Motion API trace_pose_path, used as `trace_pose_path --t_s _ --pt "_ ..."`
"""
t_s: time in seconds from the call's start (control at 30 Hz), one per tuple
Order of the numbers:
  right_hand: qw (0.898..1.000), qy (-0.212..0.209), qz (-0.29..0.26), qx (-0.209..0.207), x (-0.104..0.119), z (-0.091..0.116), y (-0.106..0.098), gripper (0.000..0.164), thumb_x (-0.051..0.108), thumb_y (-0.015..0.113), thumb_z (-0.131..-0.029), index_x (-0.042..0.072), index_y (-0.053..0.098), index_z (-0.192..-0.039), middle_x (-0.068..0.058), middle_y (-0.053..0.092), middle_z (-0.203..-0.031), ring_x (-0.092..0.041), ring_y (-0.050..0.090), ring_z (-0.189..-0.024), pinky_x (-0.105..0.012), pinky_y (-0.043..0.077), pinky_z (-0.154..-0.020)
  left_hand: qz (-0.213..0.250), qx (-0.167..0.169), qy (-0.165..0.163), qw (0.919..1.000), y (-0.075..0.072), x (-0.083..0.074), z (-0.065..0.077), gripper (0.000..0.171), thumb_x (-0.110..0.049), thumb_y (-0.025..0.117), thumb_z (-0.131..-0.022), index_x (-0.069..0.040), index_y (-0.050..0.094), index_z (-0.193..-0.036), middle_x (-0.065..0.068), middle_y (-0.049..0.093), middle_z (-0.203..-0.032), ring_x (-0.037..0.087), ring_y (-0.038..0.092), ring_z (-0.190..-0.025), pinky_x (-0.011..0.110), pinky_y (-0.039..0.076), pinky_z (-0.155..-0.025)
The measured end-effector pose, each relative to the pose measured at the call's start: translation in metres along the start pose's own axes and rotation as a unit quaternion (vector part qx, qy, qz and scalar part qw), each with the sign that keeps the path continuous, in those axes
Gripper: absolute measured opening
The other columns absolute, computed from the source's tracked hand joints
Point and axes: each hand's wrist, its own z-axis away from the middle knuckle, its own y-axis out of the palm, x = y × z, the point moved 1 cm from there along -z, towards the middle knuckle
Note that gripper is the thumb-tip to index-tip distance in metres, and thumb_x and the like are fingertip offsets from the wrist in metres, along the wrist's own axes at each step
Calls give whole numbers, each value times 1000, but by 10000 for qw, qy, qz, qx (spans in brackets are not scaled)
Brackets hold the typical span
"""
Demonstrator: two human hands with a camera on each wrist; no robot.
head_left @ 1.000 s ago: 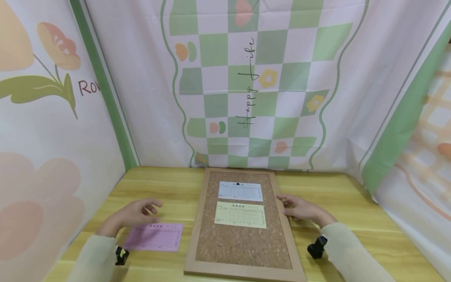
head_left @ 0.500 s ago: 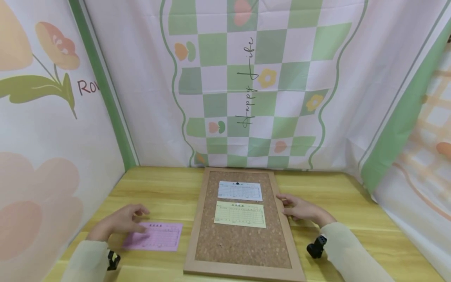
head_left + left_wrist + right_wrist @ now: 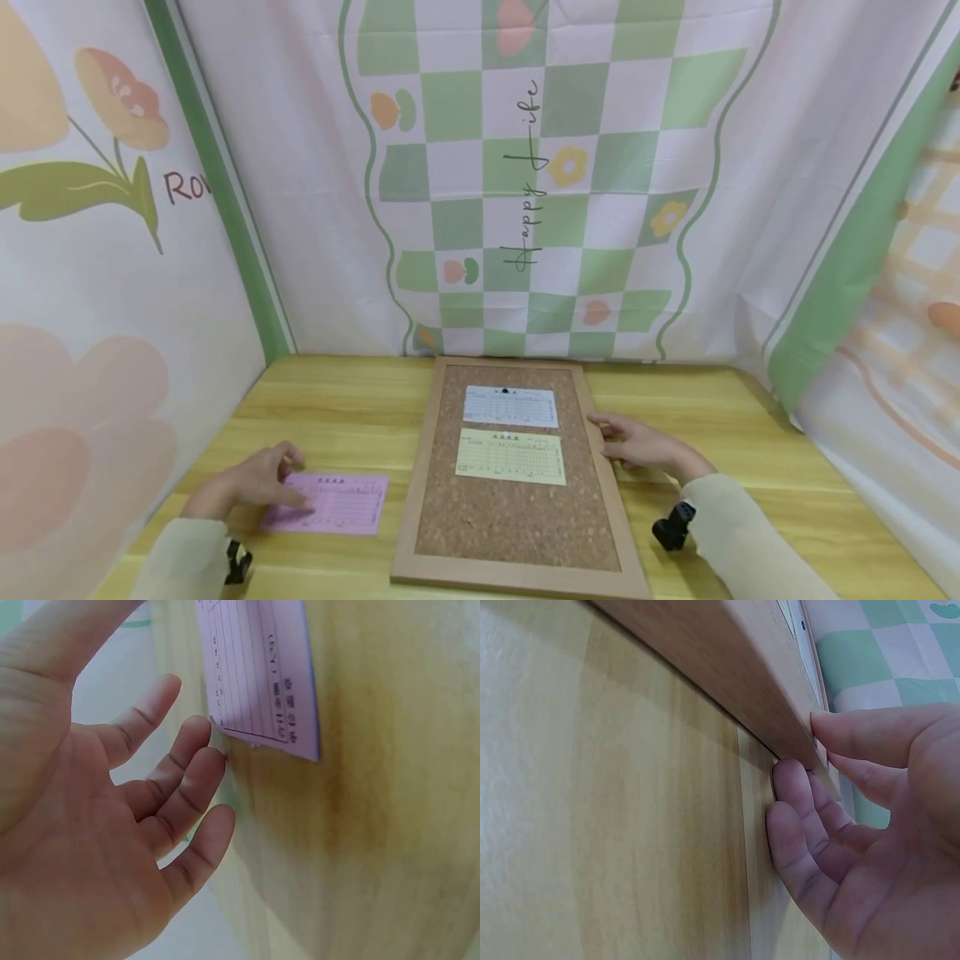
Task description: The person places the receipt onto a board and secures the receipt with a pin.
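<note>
A pink printed slip [image 3: 352, 504] lies on the table left of the board. Over its left part is my left hand [image 3: 258, 477], its thumb reaching onto the paper and the other fingers loosely bent. The left wrist view shows those fingers [image 3: 191, 787] holding nothing beside the slip's edge. My right hand [image 3: 637, 443] grips the right side of a wood-framed cork board [image 3: 517, 525]. In the right wrist view the thumb is on top of the frame [image 3: 727, 667] and fingertips are against its side. A light-blue slip [image 3: 510, 412] and a yellow slip [image 3: 510, 462] lie on the cork.
A black pushpin [image 3: 505, 391] sits at the blue slip's top edge. The wooden table [image 3: 352, 383] backs onto a checked curtain [image 3: 457, 167]. Both wrists carry small black cameras, and printed cloth hangs at either side.
My left hand has moved left and down toward me, and its thumb has come onto the pink slip. My right hand has stayed at the board's edge.
</note>
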Motion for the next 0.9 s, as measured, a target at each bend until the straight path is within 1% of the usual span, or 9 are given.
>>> trace_pose_path --t_s 0.13,0.27,0.33,0.53,0.67,0.77,0.9 --pt "10000 -55 9 3 -1 0 0 63 9 56 -102 -5 25 -155 -37 36 -142 -20 44 -68 -31 40 -60 -102 -31 -144 9998 1 2 -1 53 -16 89 -72 0 54 -108 13 53 -100 27 51 -93 44 46 -83" --pt "10000 -54 32 -24 -2 0 1 63 8 56 -102 -5 25 -155 -37 37 -142 -21 46 -69 -31 40 -60 -223 12 -305 9993 3 4 -1 51 -17 89 -73 0 55 -107 11 54 -100 25 51 -92 43 46 -82" --pt "10000 -33 41 -39 -2 0 1 63 8 56 -102 -4 25 -155 -36 38 -142 -20 43 -67 -31 40 -59 -187 34 -380 9991 4 5 -1 50 -17 89 -73 0 56 -106 10 53 -99 25 51 -91 42 45 -81" --pt "10000 -36 44 -42 -3 0 1 62 8 55 -102 -4 25 -155 -36 37 -142 -20 40 -63 -31 39 -59 -48 91 -396 9992 5 5 0 41 -16 88 -75 -4 58 -100 8 53 -95 23 49 -87 39 43 -77" --pt "9999 -102 113 -54 -3 1 0 62 9 56 -102 -5 25 -155 -36 37 -141 -23 49 -79 -33 41 -62 23 142 -495 9987 5 4 0 37 -14 87 -76 -5 58 -96 7 53 -91 22 48 -84 36 42 -75" --pt "9998 -144 151 -52 -2 2 0 63 9 56 -102 -6 25 -154 -37 37 -141 -26 52 -92 -34 41 -64 92 165 -637 9978 5 1 0 36 -14 87 -75 -5 57 -94 6 54 -91 22 49 -84 36 42 -75" --pt "9997 -99 215 -90 0 3 1 63 9 57 -102 -5 26 -154 -36 38 -141 -29 52 -97 -36 42 -67 237 211 -771 9965 6 -3 0 37 -12 87 -74 -5 55 -91 7 53 -91 23 48 -84 36 42 -75"
